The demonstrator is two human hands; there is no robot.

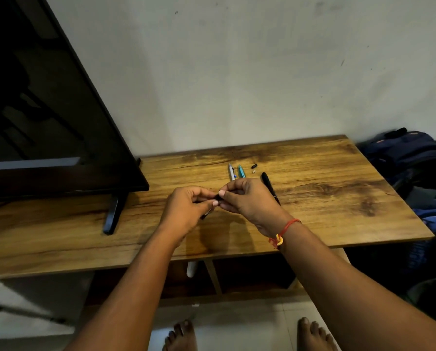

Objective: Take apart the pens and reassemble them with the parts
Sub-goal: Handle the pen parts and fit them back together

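My left hand [186,209] and my right hand [250,198] meet over the middle of the wooden table [326,198], both pinching a black pen part [216,197]; its lower end pokes out below my left fingers. Behind my hands lie a white pen [231,171] and a teal pen [241,171], side by side. A black pen barrel [269,184] lies just right of my right hand, partly hidden by it. Two tiny loose pieces, one black [254,165] and one silver [253,170], rest near the teal pen.
A large dark TV screen [47,122] stands at the left on a black foot [113,214]. A blue backpack [409,153] and clothes sit past the table's right edge. Shelf compartments show under the tabletop; my bare feet are on the tiled floor.
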